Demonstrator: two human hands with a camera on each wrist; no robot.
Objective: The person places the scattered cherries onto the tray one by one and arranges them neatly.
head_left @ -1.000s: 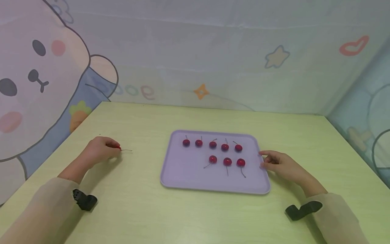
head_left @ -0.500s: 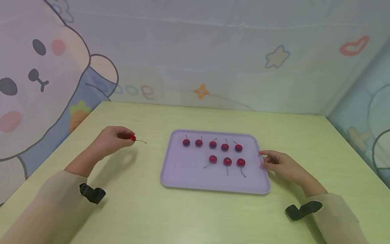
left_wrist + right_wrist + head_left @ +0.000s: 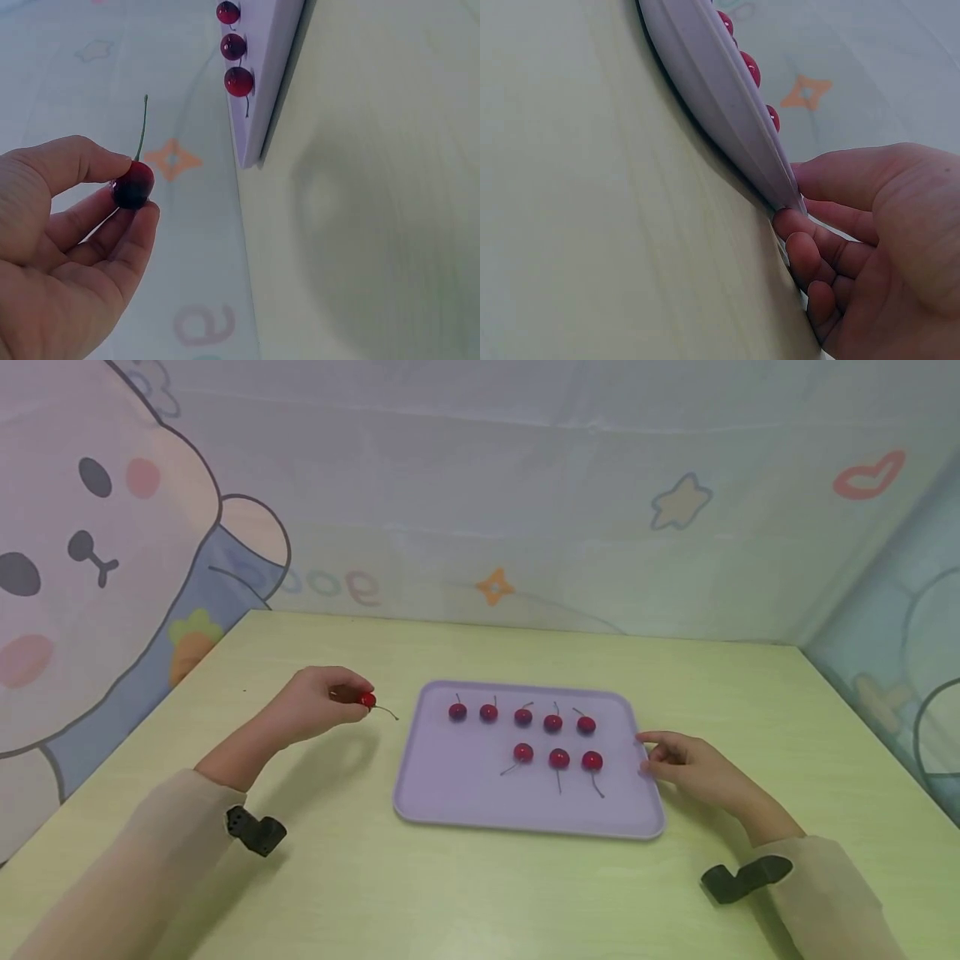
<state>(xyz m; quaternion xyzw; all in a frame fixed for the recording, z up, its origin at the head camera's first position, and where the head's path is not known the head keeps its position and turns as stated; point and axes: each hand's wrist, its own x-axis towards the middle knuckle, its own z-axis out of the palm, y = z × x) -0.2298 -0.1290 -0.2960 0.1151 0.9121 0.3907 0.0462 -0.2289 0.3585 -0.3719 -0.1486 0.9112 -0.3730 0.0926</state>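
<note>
My left hand (image 3: 318, 703) pinches a red cherry (image 3: 133, 185) between thumb and fingers, in the air left of the tray. Its thin stem (image 3: 142, 127) sticks out, pointing toward the tray in the head view. The lilac tray (image 3: 457, 793) lies flat on the table. A back row of several cherries (image 3: 522, 717) has stems pointing away from me. In the front row, three cherries (image 3: 558, 759) have stems pointing toward me. My right hand (image 3: 693, 767) holds the tray's right rim, thumb and fingertips at the edge in the right wrist view.
The pale yellow-green table (image 3: 480, 902) reaches back to a printed cloth backdrop (image 3: 480, 485). A black wrist camera (image 3: 255, 831) sits on the left sleeve and another black camera (image 3: 746, 878) on the right sleeve.
My left hand has lifted the cherry off the table at the left and carried it rightward, close to the tray's left edge. The right hand and the tray have stayed put.
</note>
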